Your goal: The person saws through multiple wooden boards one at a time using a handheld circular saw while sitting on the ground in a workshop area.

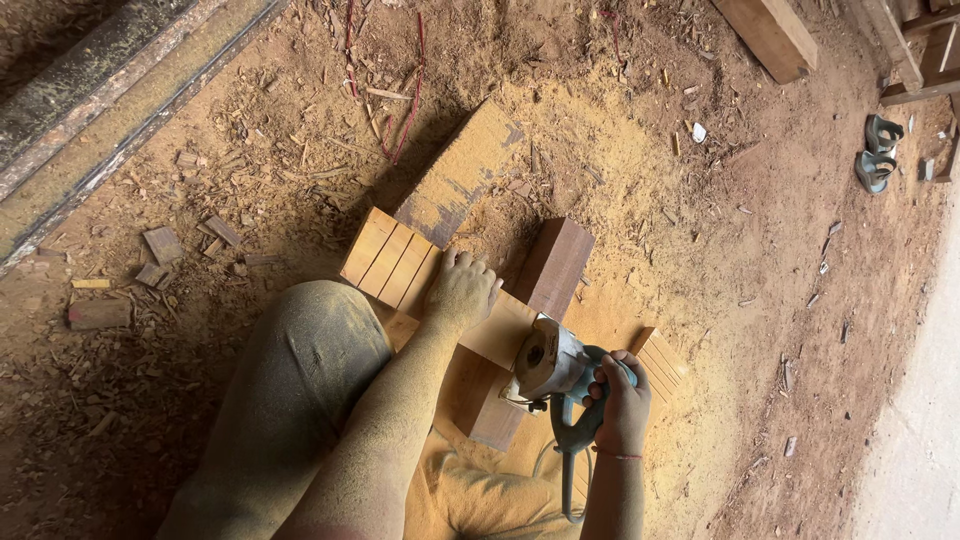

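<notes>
Sawing a plank on the sawdust floor.

My left hand (461, 291) presses flat, fingers together, on the plank (400, 265), which lies across a dark block (553, 266). My right hand (620, 400) has its fingers clamped on the handle of the saw (552, 365), which sits on the plank just right of my left hand. My knee (315, 345) is left of the plank.

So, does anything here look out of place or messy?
Yes. Sawdust covers the ground thickly around the slatted wooden panel under the left hand, and coats the person's arms and knee. Wood offcuts lie scattered at the left. The right hand holds a power cutter.
</notes>
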